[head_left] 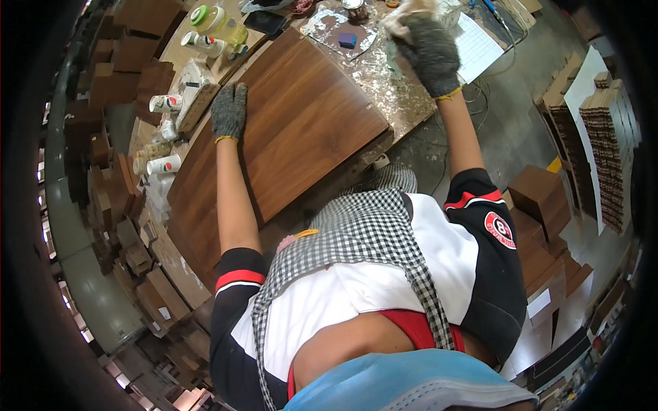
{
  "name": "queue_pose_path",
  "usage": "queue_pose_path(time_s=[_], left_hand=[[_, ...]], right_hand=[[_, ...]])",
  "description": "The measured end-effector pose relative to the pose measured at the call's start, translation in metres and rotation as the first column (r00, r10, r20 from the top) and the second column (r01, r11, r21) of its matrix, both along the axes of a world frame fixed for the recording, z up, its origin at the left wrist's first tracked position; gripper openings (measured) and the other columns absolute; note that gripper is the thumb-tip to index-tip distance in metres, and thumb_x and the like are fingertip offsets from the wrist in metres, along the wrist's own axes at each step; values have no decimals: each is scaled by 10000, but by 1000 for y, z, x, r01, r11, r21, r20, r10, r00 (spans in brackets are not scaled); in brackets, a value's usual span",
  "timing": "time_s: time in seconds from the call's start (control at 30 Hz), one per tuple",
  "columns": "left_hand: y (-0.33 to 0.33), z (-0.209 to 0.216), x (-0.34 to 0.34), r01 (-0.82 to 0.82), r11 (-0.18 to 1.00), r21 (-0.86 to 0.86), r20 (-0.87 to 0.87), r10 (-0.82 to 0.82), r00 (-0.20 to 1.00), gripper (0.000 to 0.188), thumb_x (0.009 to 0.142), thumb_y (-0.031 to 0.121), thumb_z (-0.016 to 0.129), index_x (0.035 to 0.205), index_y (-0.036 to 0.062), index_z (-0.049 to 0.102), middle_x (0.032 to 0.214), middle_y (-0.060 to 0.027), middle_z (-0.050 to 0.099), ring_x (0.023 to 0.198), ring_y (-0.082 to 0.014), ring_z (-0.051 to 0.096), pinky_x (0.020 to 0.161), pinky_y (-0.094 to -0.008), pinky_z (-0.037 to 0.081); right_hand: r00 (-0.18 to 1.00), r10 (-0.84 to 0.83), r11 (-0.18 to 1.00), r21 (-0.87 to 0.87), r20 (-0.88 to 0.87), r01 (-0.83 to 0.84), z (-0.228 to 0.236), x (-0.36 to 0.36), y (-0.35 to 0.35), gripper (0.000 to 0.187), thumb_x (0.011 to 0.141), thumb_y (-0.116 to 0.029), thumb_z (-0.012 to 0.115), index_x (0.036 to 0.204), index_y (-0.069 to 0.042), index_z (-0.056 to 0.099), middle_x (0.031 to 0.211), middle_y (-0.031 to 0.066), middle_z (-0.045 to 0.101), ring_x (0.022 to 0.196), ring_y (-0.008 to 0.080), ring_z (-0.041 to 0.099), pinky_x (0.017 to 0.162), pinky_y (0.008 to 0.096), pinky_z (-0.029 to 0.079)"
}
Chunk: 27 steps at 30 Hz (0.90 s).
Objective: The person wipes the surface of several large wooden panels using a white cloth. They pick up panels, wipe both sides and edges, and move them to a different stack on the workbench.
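A dark brown wood-grain panel [308, 123] lies across the paint-spattered workbench [404, 103] in front of me. My left hand [229, 113], in a grey knit glove, rests on the panel's far left edge with its fingers stretched out flat. Beyond the panel, at the upper right, my right hand [432, 56] wears a matching glove. Its fingers are closed round a crumpled off-white rag [413, 12], held over the bench near a sheet of printed paper [478, 46]. The glove hides part of the rag.
Left of the panel stand several paper cups [164, 164], a green-lidded jug [218, 25] and a worn block [197, 96]. A blue-purple block [347, 40] lies on a stained sheet at the back. Stacked cardboard [606, 151] and brown boards [541, 198] stand on the right.
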<state>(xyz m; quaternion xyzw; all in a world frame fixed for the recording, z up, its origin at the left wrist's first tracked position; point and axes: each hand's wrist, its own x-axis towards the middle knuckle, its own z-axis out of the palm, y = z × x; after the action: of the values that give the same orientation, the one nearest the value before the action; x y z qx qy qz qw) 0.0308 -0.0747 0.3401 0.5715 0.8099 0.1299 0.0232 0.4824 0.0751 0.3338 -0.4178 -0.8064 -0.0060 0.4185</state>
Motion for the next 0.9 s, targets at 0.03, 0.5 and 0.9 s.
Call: queue_pose_path(time_s=[0.03, 0.5, 0.9], left_hand=[[0, 1, -1, 3, 1000, 2, -3, -3, 1000, 648, 1024, 530, 463, 1337, -19, 607, 1379, -237, 592, 1310, -377, 527, 1131, -444, 372], [-1, 8, 7, -72, 997, -36, -6, 71, 997, 635, 1009, 540, 462, 1302, 2, 632, 1334, -229, 621, 1254, -381, 562, 1112, -473, 382], [2, 11, 1, -89, 994, -70, 14, 91, 996, 622, 1022, 528, 431, 1295, 11, 640, 1327, -226, 624, 1241, -390, 561, 1108, -476, 383]], right_hand=[[981, 37, 997, -72, 189, -23, -5, -10, 5, 408, 902, -346, 735, 1229, -113, 669, 1177, 139, 702, 1109, 321, 659, 951, 426, 517], [747, 637, 506, -627, -191, -592, 30, -30, -63, 408, 985, -373, 634, 1318, -139, 661, 1511, 143, 501, 1299, 278, 562, 1075, 451, 473], [664, 456, 148, -685, -592, -713, 15, -112, -13, 365, 1022, -295, 575, 1301, -79, 669, 1563, 100, 454, 1376, 281, 498, 1126, 373, 415]])
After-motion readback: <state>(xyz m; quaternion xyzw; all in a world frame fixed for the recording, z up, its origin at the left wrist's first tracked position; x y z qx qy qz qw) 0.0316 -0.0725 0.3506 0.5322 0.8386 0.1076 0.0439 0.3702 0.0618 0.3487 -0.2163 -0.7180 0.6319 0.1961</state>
